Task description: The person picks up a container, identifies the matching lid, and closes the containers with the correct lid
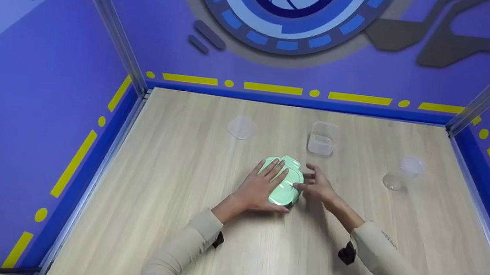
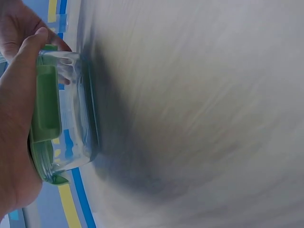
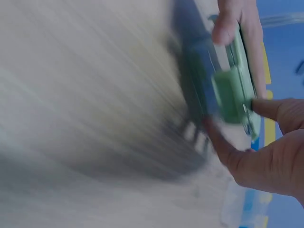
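Note:
A clear food container [image 2: 73,111] with a light green lid [image 1: 285,186] sits on the table between both hands. My left hand [image 1: 259,190] lies on top of the lid with its fingers straight and spread, the thumb down over the near edge. From the right side my right hand [image 1: 318,187] reaches the lid's side clip [image 3: 230,95]. Its thumb touches the lid's edge by the clip and a finger is at the clip's lower end, pinching it. At the back, another clip [image 1: 291,162] sticks outward. On the near side a clip [image 2: 48,102] hangs down along the wall.
Behind the container, a translucent flat lid [image 1: 241,128] lies to the left and a clear rectangular box [image 1: 323,138] stands to the right. Farther right is a clear cup [image 1: 402,174]. Purple-blue panels [image 1: 275,76] bound the wooden table [image 1: 168,161] at the back and sides.

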Motion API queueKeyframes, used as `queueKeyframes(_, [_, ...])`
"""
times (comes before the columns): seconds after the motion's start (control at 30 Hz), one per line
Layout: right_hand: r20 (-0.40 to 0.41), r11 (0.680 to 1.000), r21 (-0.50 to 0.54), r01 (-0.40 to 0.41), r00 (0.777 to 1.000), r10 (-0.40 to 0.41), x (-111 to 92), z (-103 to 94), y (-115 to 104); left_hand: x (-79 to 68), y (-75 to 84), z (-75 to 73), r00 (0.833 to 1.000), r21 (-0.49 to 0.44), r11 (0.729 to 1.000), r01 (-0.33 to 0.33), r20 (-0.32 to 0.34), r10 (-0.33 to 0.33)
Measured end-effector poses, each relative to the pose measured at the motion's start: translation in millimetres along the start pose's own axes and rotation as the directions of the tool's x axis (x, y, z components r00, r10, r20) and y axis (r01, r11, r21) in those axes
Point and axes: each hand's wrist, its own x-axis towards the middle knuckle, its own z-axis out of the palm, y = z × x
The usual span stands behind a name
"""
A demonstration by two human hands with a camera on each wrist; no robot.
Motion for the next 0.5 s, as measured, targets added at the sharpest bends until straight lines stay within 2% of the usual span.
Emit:
queueKeyframes(0.1, [-0.007, 0.993, -0.090, 0.077, 0.997, -0.078, 9, -6.0, -4, -0.3, -1.5, 0.6, 1.000, 0.004, 1.000, -0.007, -0.011, 0.007])
queueKeyframes(0.27, [0.058, 0.960, -0.218, 0.175, 0.984, -0.166, 22, -11.9, -8, -0.1, -1.3, 0.9, 0.999, -0.010, 1.000, -0.027, -0.033, 0.026])
queueKeyframes(0.37, [0.107, 0.910, -0.347, 0.226, 0.974, -0.201, 25, -14.0, -14, -0.4, -1.0, 0.4, 0.999, -0.013, 1.000, -0.023, -0.025, 0.023])
queueKeyframes(0.5, [0.157, 0.802, -0.523, 0.287, 0.958, -0.240, 28, -13.9, -23, -1.0, -1.1, 1.0, 1.000, 0.017, 1.000, 0.002, -0.020, -0.002])
